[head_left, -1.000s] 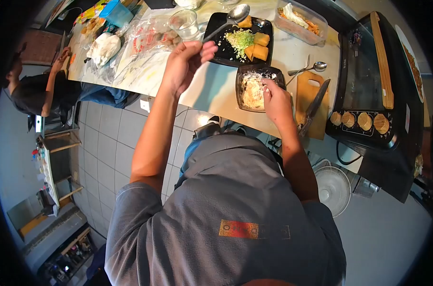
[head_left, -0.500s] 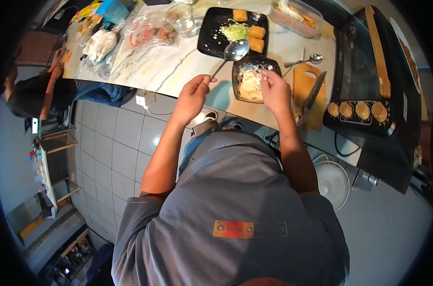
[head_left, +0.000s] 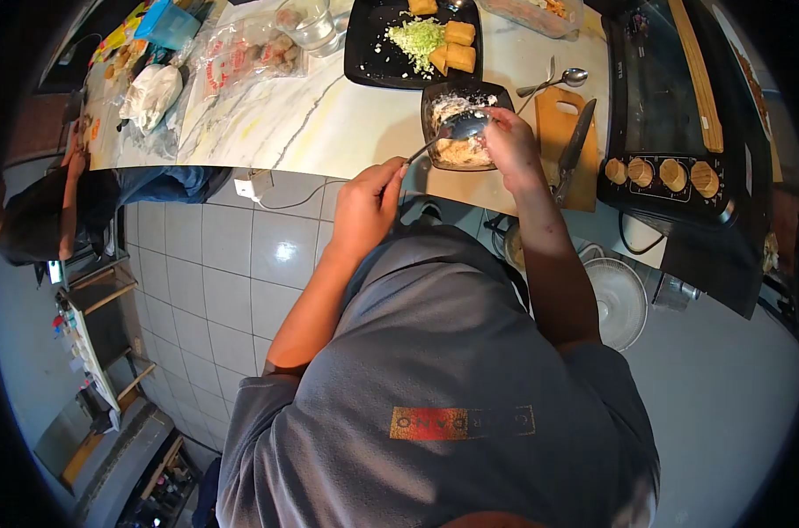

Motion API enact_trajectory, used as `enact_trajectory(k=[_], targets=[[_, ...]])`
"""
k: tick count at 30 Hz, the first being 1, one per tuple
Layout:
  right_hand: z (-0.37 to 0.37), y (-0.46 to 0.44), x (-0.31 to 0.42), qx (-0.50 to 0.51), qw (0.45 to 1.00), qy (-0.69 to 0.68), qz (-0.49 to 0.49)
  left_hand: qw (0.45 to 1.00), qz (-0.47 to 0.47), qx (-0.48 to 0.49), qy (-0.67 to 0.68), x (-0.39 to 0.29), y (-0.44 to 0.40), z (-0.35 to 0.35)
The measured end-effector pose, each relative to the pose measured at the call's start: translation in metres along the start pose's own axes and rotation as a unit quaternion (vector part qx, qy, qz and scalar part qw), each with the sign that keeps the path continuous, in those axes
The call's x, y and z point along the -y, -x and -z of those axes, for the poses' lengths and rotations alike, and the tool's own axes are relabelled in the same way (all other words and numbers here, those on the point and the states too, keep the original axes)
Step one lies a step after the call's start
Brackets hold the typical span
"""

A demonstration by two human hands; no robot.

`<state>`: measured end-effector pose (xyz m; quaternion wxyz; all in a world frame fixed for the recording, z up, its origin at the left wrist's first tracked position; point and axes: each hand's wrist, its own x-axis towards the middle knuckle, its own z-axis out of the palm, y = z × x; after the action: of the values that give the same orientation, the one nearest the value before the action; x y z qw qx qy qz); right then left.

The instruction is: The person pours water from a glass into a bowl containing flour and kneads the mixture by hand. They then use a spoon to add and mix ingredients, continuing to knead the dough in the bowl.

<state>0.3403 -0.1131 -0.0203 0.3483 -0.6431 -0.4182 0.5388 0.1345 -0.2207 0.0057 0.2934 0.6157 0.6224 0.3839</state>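
Over the small bowl (head_left: 489,91): the head of the large spoon (head_left: 468,125) is held low, level with the pale mixture (head_left: 461,155); whether it is touched cannot be told.
Spoon's long axis: slanted from lower left to upper right, with the head pointed at the right hand (head_left: 512,151).
Left hand (head_left: 364,207): closed around the end of the spoon's handle.
Right hand: fingers bent narrowly over the bowl's right side, beside the spoon's head; whether anything is pinched is hidden.
Large plate (head_left: 362,55): placed just beyond the bowl, with chopped greens (head_left: 415,37) and golden-brown pieces (head_left: 460,56) set on it.
Cutting board (head_left: 553,128): laid right of the bowl, with the knife (head_left: 575,141) placed lengthwise along its right side.
Fork (head_left: 551,69) and second spoon (head_left: 574,77): crossed near the board's far end.
Worktop (head_left: 241,132): a plastic bag (head_left: 250,48) and a clear cup (head_left: 307,26) are set left of the plate.
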Motion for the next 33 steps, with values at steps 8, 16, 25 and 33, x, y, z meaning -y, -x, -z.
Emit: enact_trajectory(k=[8, 16, 25, 33], targets=[[-0.002, -0.001, -0.003, -0.01, 0.999, 0.032, -0.018, 0.995, -0.044, -0.043, -0.077, 0.007, -0.009, -0.012], [-0.002, 0.001, 0.003, -0.037, 0.999, 0.017, -0.03, 0.996, -0.041, -0.055, -0.051, 0.006, -0.001, -0.016], [0.007, -0.003, 0.0, 0.041, 0.998, 0.006, -0.051, 0.997, -0.011, -0.039, -0.058, 0.005, 0.003, -0.017], [0.015, 0.004, 0.017, 0.09, 0.996, 0.011, -0.001, 0.994, 0.071, -0.071, -0.044, -0.009, -0.006, 0.006]])
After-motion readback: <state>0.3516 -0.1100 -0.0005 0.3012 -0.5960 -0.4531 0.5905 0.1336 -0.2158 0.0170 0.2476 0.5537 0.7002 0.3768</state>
